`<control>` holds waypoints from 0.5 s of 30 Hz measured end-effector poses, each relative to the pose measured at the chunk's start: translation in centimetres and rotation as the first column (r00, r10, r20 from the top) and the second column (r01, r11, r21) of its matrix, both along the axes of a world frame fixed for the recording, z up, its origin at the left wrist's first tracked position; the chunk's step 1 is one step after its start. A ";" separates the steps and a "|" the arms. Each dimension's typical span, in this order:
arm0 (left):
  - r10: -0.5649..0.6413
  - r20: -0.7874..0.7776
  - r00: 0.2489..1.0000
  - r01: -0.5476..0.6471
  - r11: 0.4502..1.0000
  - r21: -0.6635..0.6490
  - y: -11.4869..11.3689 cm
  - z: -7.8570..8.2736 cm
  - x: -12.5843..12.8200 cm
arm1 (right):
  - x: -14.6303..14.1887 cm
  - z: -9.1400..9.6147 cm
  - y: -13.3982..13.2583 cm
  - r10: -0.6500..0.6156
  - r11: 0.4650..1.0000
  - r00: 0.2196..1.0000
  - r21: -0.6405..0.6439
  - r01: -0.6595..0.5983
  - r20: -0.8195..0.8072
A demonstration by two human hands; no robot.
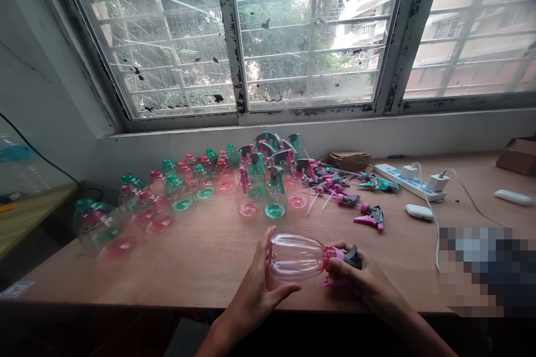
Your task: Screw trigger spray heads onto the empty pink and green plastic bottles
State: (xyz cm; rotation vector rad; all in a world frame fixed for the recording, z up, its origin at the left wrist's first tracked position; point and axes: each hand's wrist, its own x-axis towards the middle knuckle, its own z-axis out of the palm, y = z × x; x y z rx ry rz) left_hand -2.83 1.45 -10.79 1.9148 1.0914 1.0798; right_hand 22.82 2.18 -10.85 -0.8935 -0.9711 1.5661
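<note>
A clear pink spray bottle (296,257) lies on its side in the air over the front of the table, its base to the left. My left hand (260,279) cups the base end, thumb along the underside. At the neck, my right hand (360,273) grips the pink and grey spray head (344,256), which sits at the bottle's mouth; whether it is fully screwed on I cannot tell. Behind it, several bottles with spray heads (274,195) stand upright. Loose spray heads (335,185) lie heaped right of them, one pink and grey spray head (372,217) nearest.
Several headless pink and green bottles (156,213) stand at the left. A white power strip (408,183) with plugs and cables lies back right, near a white oblong device (419,212). A brown box (349,160) rests by the wall. A blurred patch (481,268) covers the right edge.
</note>
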 end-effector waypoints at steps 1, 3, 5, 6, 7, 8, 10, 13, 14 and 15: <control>-0.006 0.000 1.000 0.006 0.999 0.033 0.0 -0.1 0.0 | 0.0 0.0 0.0 -0.003 1.000 1.000 -0.002 0.003 -0.005; -0.021 0.004 1.000 0.021 0.997 0.076 0.1 -0.3 0.0 | 0.0 0.0 0.0 -0.007 1.000 1.000 0.000 0.007 -0.017; -0.035 0.019 0.999 0.034 0.998 0.060 0.1 -0.3 0.0 | 0.0 -0.1 0.0 -0.006 1.000 1.000 -0.001 0.006 -0.024; -0.035 0.025 0.999 0.034 0.999 0.037 0.0 -0.3 0.0 | 0.0 -0.2 0.1 -0.004 1.000 1.000 0.002 0.005 -0.026; -0.030 0.027 0.999 0.030 0.999 0.013 0.0 -0.2 0.0 | 0.0 -0.2 0.1 -0.001 1.000 1.000 0.008 0.001 -0.027; -0.024 0.025 0.999 0.024 1.000 -0.009 -0.1 -0.1 0.0 | 0.0 -0.3 0.2 0.004 1.000 1.000 0.015 -0.004 -0.027; -0.014 0.016 1.000 0.014 1.000 -0.019 -0.1 0.0 0.0 | 0.1 -0.4 0.2 0.015 1.000 0.999 0.027 -0.015 -0.029; -0.022 0.027 0.999 0.021 0.999 0.042 0.0 -0.3 0.0 | 0.1 -0.5 0.3 0.023 0.999 0.999 0.038 -0.022 -0.024; -0.027 0.029 0.999 0.025 0.998 0.063 0.1 -0.4 0.0 | 0.2 -0.6 0.3 0.022 0.999 1.000 0.043 -0.021 -0.018; -0.029 0.032 0.999 0.027 0.997 0.073 0.1 -0.5 0.0 | 0.2 -0.6 0.3 0.022 0.999 1.000 0.050 -0.021 -0.011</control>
